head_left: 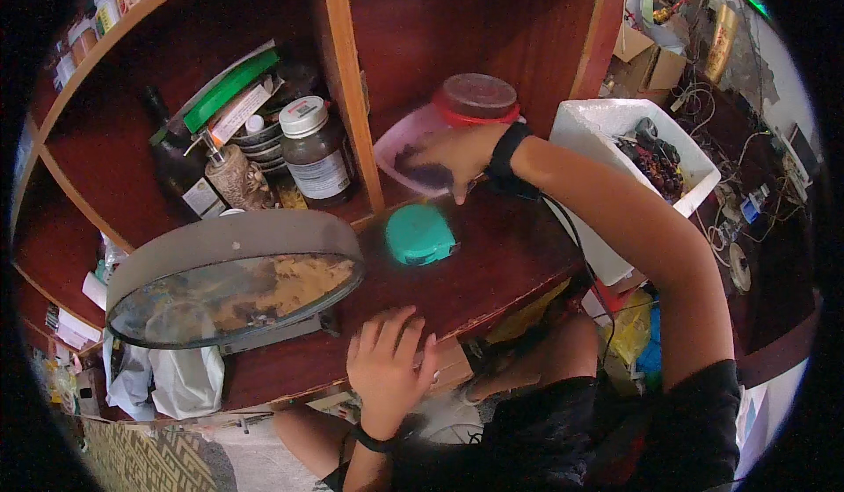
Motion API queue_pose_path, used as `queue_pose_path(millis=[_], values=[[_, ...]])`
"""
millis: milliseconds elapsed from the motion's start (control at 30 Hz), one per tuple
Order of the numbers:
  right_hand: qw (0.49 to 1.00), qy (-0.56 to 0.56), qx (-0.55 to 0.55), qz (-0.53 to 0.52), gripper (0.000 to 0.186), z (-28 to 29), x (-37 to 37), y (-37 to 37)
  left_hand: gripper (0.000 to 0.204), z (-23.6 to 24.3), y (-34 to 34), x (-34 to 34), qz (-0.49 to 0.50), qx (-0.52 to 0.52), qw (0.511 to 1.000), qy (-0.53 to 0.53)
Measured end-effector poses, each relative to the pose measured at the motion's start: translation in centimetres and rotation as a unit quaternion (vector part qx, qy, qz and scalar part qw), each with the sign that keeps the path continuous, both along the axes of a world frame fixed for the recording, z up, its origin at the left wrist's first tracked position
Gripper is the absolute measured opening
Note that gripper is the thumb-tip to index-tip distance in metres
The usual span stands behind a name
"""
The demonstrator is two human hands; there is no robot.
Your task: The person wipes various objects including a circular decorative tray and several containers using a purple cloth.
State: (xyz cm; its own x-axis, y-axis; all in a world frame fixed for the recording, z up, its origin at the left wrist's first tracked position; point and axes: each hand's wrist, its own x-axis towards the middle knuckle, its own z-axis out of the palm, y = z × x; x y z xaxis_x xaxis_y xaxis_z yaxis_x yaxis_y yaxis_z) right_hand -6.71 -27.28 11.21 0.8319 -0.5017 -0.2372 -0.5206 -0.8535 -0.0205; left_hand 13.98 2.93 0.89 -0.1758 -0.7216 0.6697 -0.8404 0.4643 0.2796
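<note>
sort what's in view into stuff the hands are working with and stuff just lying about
Seemingly in use:
pink bowl, right hand at it, grip unclear
teal case, between that hand and the open left hand

Seemingly just lying about:
round grey-rimmed piece
jar with white lid
white foam box
dark bottle

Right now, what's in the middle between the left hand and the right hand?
In the head view, a rounded teal thing sits on the dark red desktop between the left hand and the right hand.

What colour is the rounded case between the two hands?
The case is teal green, shown in the head view.
</note>
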Motion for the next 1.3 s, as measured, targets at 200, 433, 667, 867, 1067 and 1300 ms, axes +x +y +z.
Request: queue_pose_path(millis=[200,433,667,867,1067,1300], values=[[0.996,-0.087,-0.017,0.005,0.077,0.2,0.0,1.6,0.021,-0.2,0.0,0.1,0.003,-0.008,1.0,0.004],[0.988,-0.066,-0.122,-0.07,0.063,1.4,0.8,4.6,0.022,-0.3,0.0,0.5,0.012,-0.014,1.0,-0.005],[0.96,-0.272,-0.065,-0.017,0.068,1.2,2.8,3.1,0.023,-0.5,0.1,0.6,0.0,-0.007,1.0,-0.003],[0.973,-0.222,-0.056,0.032,0.062,-1.8,2.9,1.9,0.022,-0.4,0.1,0.3,0.001,-0.01,1.0,-0.01],[0.943,-0.224,-0.247,-0.007,0.053,-3.6,3.9,5.6,0.022,-0.2,0.0,0.4,-0.003,-0.01,1.0,-0.017],[0.936,-0.251,-0.219,-0.114,0.048,-4.6,5.6,4.6,0.021,-0.2,0.2,0.1,0.001,-0.005,1.0,-0.028]])
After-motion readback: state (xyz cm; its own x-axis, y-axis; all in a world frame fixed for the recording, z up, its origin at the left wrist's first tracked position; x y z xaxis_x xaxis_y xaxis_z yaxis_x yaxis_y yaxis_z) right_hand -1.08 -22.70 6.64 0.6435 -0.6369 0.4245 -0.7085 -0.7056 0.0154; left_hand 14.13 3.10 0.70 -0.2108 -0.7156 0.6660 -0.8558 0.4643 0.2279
